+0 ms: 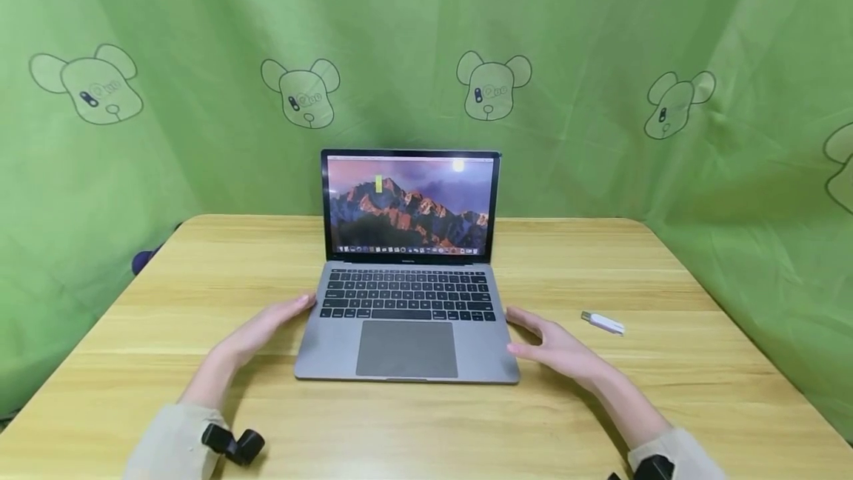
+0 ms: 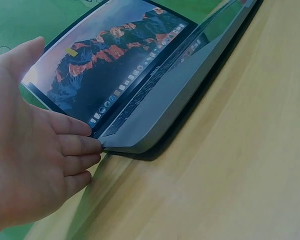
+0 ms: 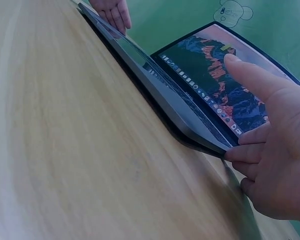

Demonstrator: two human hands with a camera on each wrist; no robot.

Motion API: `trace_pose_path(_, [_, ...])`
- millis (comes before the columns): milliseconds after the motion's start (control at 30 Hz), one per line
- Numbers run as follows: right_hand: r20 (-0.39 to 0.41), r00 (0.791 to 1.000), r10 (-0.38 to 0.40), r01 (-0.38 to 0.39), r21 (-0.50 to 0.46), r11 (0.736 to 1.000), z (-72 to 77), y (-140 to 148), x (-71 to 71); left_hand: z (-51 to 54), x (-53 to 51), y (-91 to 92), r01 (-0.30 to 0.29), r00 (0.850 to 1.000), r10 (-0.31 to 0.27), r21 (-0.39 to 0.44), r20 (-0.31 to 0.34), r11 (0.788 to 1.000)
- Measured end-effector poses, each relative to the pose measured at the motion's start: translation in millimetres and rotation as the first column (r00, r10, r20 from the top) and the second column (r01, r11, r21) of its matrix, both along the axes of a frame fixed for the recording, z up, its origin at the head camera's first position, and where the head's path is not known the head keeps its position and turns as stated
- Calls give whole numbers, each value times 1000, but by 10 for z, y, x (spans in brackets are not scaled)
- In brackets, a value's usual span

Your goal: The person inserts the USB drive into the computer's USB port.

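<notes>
An open grey laptop (image 1: 406, 347) lies on the wooden table, its lit screen (image 1: 409, 206) showing a mountain picture with a small yellow mark. The left hand (image 1: 256, 328) is at the laptop's left edge; in the left wrist view that hand (image 2: 45, 145) has its fingers extended, fingertips against the laptop's side (image 2: 160, 120). At the right edge is the right hand (image 1: 556, 347), thumb and fingers spread. In the right wrist view the right hand (image 3: 280, 145) has its fingertips at the laptop's corner, thumb raised. Neither hand curls round the laptop.
A white USB stick (image 1: 605, 323) with a metal plug lies on the table (image 1: 666, 376) to the right of the right hand. A green curtain (image 1: 413, 35) with mouse-like outlines hangs behind and along both sides. Something purple (image 1: 141, 261) shows past the table's left edge.
</notes>
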State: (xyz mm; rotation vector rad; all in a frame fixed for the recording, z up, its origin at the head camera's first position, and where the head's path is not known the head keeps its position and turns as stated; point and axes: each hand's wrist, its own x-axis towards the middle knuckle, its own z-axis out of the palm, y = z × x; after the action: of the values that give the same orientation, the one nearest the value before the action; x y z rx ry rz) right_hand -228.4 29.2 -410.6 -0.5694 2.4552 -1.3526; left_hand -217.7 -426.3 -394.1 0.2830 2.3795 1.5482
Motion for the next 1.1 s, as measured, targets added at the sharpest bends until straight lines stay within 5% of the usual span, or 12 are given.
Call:
trace_pose_path(700, [-68, 998, 12, -8, 57, 998, 1, -6, 36, -21, -17, 42, -7, 999, 1, -125, -48, 992])
trace_pose_path(1100, [-167, 986, -18, 33, 84, 996, -67, 110, -41, -4, 9, 61, -12, 970, -78, -366, -231, 931])
